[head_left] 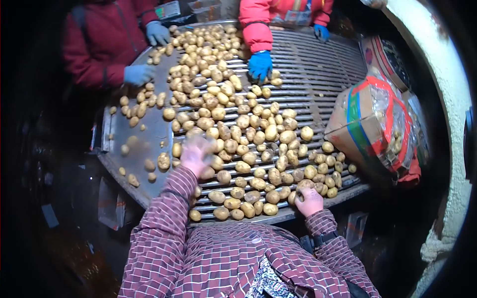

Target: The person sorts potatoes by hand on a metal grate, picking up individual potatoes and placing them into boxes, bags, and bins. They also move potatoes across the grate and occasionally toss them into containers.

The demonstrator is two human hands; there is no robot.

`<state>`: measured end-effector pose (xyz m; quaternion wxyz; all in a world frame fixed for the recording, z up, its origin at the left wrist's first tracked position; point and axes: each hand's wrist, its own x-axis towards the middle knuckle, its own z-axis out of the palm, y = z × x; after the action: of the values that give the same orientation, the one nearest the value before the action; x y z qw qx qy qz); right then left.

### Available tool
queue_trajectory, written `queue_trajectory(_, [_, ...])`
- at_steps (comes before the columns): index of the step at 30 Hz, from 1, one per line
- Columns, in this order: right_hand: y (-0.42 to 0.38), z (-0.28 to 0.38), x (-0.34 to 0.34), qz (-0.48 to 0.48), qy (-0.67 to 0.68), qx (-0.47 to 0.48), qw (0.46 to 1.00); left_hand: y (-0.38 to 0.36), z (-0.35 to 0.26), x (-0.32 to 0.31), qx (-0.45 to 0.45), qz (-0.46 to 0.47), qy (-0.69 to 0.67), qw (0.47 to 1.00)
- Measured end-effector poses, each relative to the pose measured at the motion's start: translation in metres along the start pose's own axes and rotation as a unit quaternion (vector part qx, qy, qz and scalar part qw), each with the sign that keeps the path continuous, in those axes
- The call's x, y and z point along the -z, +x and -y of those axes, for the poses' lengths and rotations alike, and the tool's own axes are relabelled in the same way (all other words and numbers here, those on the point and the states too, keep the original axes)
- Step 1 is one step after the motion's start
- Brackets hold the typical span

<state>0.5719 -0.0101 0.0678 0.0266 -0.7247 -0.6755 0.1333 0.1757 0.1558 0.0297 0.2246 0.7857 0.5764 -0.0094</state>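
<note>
Slatted table (pixel 308 58) under potatoes (pixel 271 131) — left hand (pixel 195 155) blurred, right hand (pixel 310 201) half-curled — any hold unclear.

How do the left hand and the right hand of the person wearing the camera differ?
The left hand looks blurred; the right hand looks sharper. The left hand reaches farther over the potatoes; the right hand is by the near edge of the slatted table. Both are bare, with checked sleeves.

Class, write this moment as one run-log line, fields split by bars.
left hand: blurred, over potatoes | right hand: by potatoes at near edge | surface: slatted table | others: co-workers' gloved hands
</note>
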Motion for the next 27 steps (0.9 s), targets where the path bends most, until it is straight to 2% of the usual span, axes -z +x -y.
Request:
queue_trajectory(2, [-0.013,-0.011,0.009,-0.012,-0.005,-0.061,0.998,0.022,0.032,-0.009,0.120,-0.147,0.048,0.981])
queue_trajectory(4, [-0.025,-0.041,0.004,-0.074,-0.013,-0.114,0.991,0.032,0.035,0.014,0.123,-0.079,0.096,0.985])
queue_trajectory(6, [-0.031,-0.061,0.010,-0.083,-0.071,-0.168,0.980,0.033,0.029,0.022,0.134,-0.098,0.122,0.979])
queue_trajectory(7, [-0.032,-0.069,0.012,-0.097,-0.077,-0.169,0.978,0.026,0.014,0.034,0.127,-0.149,0.141,0.970])
queue_trajectory(8, [-0.031,-0.074,0.012,-0.098,-0.073,-0.173,0.977,0.019,0.008,0.029,0.085,-0.241,0.139,0.957])
queue_trajectory(10, [-0.022,-0.070,0.014,-0.045,-0.076,-0.161,0.983,0.004,-0.027,0.022,-0.065,-0.251,0.000,0.966])
queue_trajectory(12, [-0.007,-0.047,0.010,-0.030,-0.079,-0.199,0.976,-0.008,-0.063,-0.002,-0.159,-0.009,-0.099,0.982])
queue_trajectory(14, [0.016,-0.026,0.015,0.008,0.003,-0.198,0.980,-0.024,-0.085,-0.048,-0.310,0.100,-0.107,0.939])
queue_trajectory(16, [0.031,-0.010,0.011,0.056,-0.021,-0.154,0.986,-0.044,-0.119,-0.047,-0.335,0.079,0.019,0.939])
queue_trajectory(19, [0.034,-0.007,-0.011,0.010,0.024,-0.086,0.996,-0.050,-0.149,-0.052,-0.277,0.154,0.161,0.935])
queue_trajectory(22, [0.021,0.005,-0.007,-0.028,0.106,-0.043,0.993,-0.049,-0.154,-0.081,-0.249,0.105,0.176,0.947])
queue_trajectory(24, [-0.001,0.003,-0.005,0.021,0.097,-0.030,0.995,-0.048,-0.157,-0.079,-0.248,0.118,0.182,0.944])
queue_trajectory(26, [-0.016,-0.013,0.002,0.022,0.129,-0.086,0.988,-0.048,-0.156,-0.066,-0.241,0.141,0.162,0.947])
queue_trajectory(27, [-0.021,-0.022,0.012,-0.036,0.143,-0.135,0.980,-0.048,-0.148,-0.069,-0.235,0.122,0.124,0.956])
